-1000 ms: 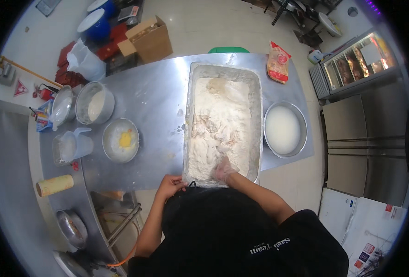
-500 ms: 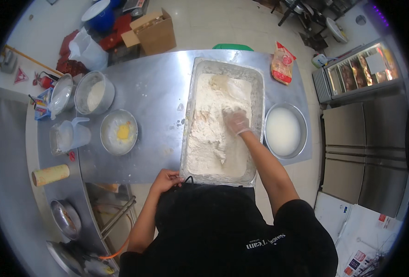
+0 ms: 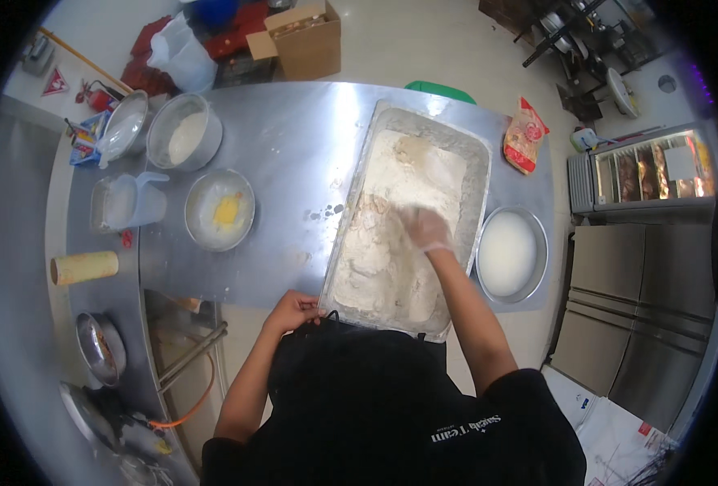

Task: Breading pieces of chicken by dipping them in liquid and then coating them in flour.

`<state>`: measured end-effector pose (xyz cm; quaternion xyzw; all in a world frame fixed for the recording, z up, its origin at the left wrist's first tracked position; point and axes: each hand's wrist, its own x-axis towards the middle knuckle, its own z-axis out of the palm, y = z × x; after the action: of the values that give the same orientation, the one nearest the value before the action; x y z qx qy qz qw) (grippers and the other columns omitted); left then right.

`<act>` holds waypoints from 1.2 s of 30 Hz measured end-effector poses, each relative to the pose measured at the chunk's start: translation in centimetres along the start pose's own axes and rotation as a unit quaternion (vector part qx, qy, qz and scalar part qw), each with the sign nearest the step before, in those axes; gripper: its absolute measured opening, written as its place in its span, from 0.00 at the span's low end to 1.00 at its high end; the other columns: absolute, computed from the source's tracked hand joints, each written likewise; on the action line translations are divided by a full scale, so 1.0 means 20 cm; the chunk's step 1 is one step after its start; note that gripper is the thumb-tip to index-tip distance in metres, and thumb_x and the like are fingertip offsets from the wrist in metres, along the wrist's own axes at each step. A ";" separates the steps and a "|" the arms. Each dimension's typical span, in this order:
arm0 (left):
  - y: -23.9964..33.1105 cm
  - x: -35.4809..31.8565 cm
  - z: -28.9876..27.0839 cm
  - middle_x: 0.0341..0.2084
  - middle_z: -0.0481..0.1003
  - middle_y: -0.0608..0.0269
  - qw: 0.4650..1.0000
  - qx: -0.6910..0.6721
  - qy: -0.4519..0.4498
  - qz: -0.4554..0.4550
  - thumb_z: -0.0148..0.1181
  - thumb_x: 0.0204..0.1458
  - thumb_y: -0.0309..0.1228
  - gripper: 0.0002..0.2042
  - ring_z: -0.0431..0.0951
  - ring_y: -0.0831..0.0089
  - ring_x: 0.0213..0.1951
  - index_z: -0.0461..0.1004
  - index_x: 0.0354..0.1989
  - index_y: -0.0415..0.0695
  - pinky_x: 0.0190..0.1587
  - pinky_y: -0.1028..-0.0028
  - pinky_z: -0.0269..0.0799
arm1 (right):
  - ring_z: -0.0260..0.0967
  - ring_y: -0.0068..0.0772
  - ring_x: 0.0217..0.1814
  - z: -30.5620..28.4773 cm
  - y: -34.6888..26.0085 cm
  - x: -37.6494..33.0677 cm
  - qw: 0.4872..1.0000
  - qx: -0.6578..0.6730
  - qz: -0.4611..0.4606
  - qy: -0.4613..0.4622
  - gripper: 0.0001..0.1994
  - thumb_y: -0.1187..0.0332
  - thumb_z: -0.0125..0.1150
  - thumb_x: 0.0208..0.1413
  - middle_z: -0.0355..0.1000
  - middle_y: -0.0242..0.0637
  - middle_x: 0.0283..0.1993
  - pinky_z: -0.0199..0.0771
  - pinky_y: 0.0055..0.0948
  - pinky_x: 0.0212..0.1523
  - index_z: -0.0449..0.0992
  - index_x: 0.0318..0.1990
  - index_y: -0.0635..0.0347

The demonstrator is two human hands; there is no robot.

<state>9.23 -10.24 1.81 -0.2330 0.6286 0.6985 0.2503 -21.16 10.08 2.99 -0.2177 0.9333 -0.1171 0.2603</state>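
A deep rectangular metal tray [image 3: 482, 185] of white flour [image 3: 375, 255] lies at the front of the steel table. My right hand [image 3: 426, 230], in a clear glove, reaches into the flour around the tray's middle; its fingers are blurred and partly hidden, so what they hold cannot be made out. Around the hand the flour is lumpy and uneven, with a tan patch toward the far end. My left hand [image 3: 297, 309] is bare and pinches the tray's rim at the near left corner.
Right of the tray stand a round pan of whitish contents [image 3: 509, 253] and a red bag [image 3: 525, 136]. Leftward on the steel table [image 3: 286, 162] are a bowl with something yellow [image 3: 220, 211], a pot [image 3: 184, 132], a plastic jug [image 3: 150, 200] and a yellow roll [image 3: 84, 267].
The view has turned slightly, so the tray appears more slanted. My right hand has shifted within the flour and its fingers are more blurred. My left hand keeps its hold on the rim.
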 end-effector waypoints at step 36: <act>-0.06 0.01 0.04 0.20 0.76 0.67 0.996 -0.064 0.038 0.048 0.62 0.49 0.25 0.11 0.74 0.80 0.22 0.78 0.42 0.40 0.24 0.80 0.67 | 0.72 0.44 0.36 0.26 -0.44 -0.20 0.662 -0.495 -0.489 -0.281 0.17 0.60 0.55 0.47 0.75 0.47 0.38 0.67 0.45 0.49 0.80 0.37 0.62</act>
<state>9.84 -9.39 0.86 -0.2444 0.6024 0.7389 0.1770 -12.18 3.80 3.25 -0.7617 0.4961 0.3182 0.2691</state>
